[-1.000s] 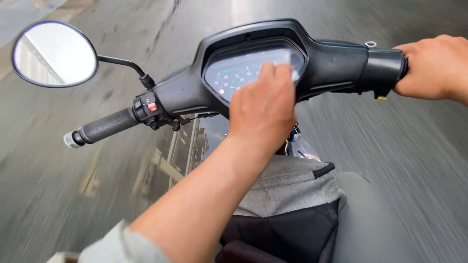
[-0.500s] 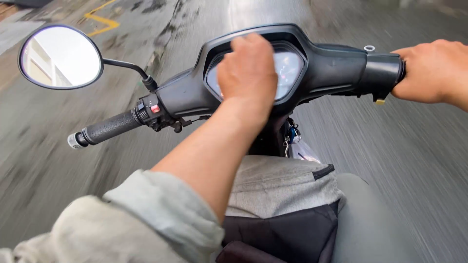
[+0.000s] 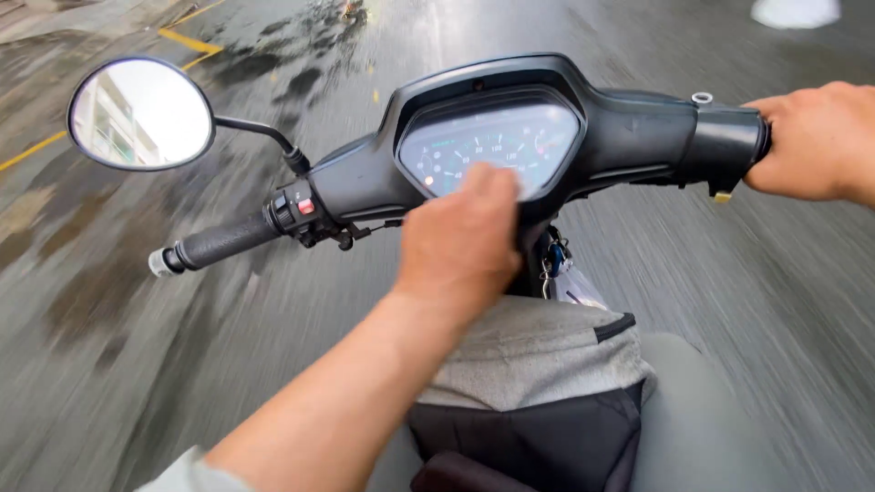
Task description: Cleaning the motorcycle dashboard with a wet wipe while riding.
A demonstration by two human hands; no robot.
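I sit on a moving black scooter. My left hand [image 3: 460, 241] is off the bar, its curled fingers touching the lower edge of the glass-covered speedometer [image 3: 492, 146] in the middle of the handlebar housing [image 3: 629, 132]. Whether it holds anything is hidden by the back of the hand. My right hand [image 3: 816, 141] is closed around the right grip, which it covers. The left grip [image 3: 219, 244] sticks out free, with a switch cluster and a small red button [image 3: 305, 207] beside it.
A round mirror [image 3: 141, 114] stands on a stalk at the upper left. Keys [image 3: 553, 258] hang below the dash. A grey and black bag [image 3: 538, 383] lies in my lap. Wet grey road [image 3: 137, 346] with yellow lines [image 3: 187, 38] streaks past on both sides.
My left hand has slid down from the top of the speedometer to its lower edge, uncovering the dial. The right hand has stayed on its grip. The road has rolled on.
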